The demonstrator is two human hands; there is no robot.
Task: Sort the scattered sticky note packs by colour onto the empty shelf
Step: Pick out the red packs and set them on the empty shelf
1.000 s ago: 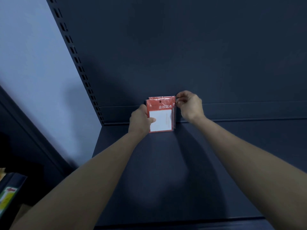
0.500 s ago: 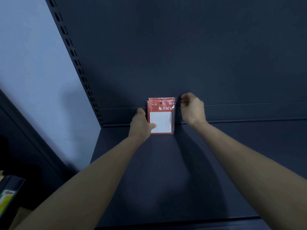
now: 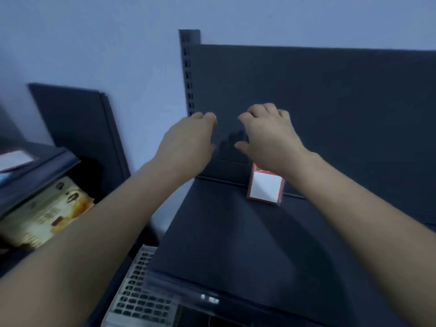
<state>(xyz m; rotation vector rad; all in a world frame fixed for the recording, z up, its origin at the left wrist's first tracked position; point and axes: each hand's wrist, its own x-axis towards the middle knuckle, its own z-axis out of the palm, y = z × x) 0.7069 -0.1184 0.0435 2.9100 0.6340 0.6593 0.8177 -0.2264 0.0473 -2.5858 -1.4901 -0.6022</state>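
Note:
A red pack of sticky notes with a white pad face [image 3: 265, 188] stands upright at the back of the dark shelf [image 3: 224, 237], leaning against the back panel. Both my hands hover in the air above and in front of it, holding nothing. My left hand [image 3: 186, 145] is to the left of the pack, fingers loosely curled. My right hand [image 3: 269, 138] is just above the pack and hides its top edge; its fingers hang relaxed. The frame is motion-blurred.
The shelf's slotted upright [image 3: 188, 74] rises at its left rear corner. Left of the shelf unit, a lower dark shelf [image 3: 35, 166] holds yellow-printed packages [image 3: 44, 213]. A perforated metal panel [image 3: 139, 293] lies below the shelf's front left corner. The pale wall [image 3: 94, 43] is behind.
Both hands have let go of the red pack and drawn back and up from it. The pack stays standing against the back panel. My head has pulled back and turned left.

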